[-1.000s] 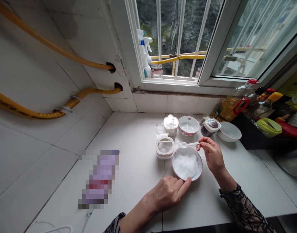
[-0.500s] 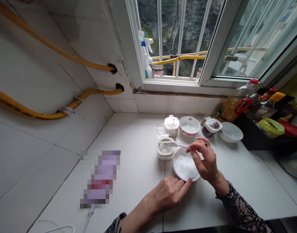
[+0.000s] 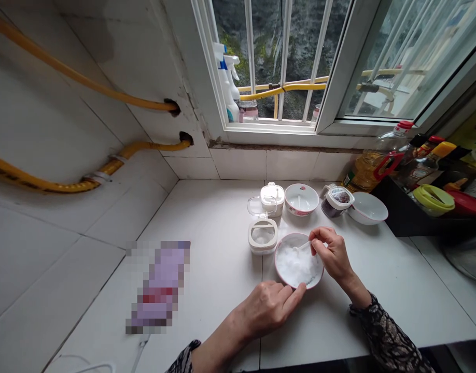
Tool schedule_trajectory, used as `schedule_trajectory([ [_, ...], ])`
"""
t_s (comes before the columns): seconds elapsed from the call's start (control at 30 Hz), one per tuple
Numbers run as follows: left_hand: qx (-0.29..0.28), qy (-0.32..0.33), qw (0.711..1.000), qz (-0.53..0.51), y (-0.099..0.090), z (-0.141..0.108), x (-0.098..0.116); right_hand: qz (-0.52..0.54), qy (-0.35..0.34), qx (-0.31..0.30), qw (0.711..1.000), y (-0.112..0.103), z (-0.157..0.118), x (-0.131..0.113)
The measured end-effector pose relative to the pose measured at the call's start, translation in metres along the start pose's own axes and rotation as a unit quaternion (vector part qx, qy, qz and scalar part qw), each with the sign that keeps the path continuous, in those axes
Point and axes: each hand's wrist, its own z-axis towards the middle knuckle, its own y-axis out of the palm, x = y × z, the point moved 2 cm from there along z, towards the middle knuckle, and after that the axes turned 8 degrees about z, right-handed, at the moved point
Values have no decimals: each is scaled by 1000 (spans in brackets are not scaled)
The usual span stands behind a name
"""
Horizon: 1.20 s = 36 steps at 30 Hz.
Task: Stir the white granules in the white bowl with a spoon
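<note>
A white bowl (image 3: 296,280) with a pink rim stands on the counter, holding loose white granules (image 3: 296,265). At its near edge is my left hand (image 3: 269,308), its index finger on the rim and the other fingers curled; the thumb is hidden. My right hand (image 3: 331,251) pinches a small white spoon (image 3: 302,246), whose tip is down in the granules. Just left of the bowl stands a square seasoning jar (image 3: 263,248) with its clear lid (image 3: 257,206) flipped up and some white contents inside.
Behind are a closed white jar (image 3: 272,194), a flowered bowl (image 3: 301,206), a jar of dark contents (image 3: 334,204) and a plain white bowl (image 3: 368,213). An oil bottle (image 3: 368,166) and a black rack (image 3: 393,207) stand right. A blurred purple object (image 3: 162,280) lies left.
My right hand has brought the spoon from over the open jar down into the granules in the bowl. My left hand has stayed at the bowl's rim. The view has shifted slightly.
</note>
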Motion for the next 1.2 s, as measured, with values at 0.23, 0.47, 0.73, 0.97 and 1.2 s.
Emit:
schedule_trajectory([
  [0.23, 21, -6, 1000, 0, -3, 2, -1, 95, 65, 38, 993, -7, 3, 1],
  [0.47, 0, 3, 1000, 13, 0, -1, 1, 26, 27, 27, 999, -4, 1, 0],
  [0.73, 19, -4, 1000, 3, -2, 1, 0, 64, 52, 9, 997, -2, 2, 1],
  [0.97, 16, -1, 1000, 2, -2, 1, 0, 217, 140, 22, 966, -2, 4, 6],
  [1.2, 29, -5, 1000, -3, -3, 2, 0, 292, 164, 64, 940, -2, 16, 3],
])
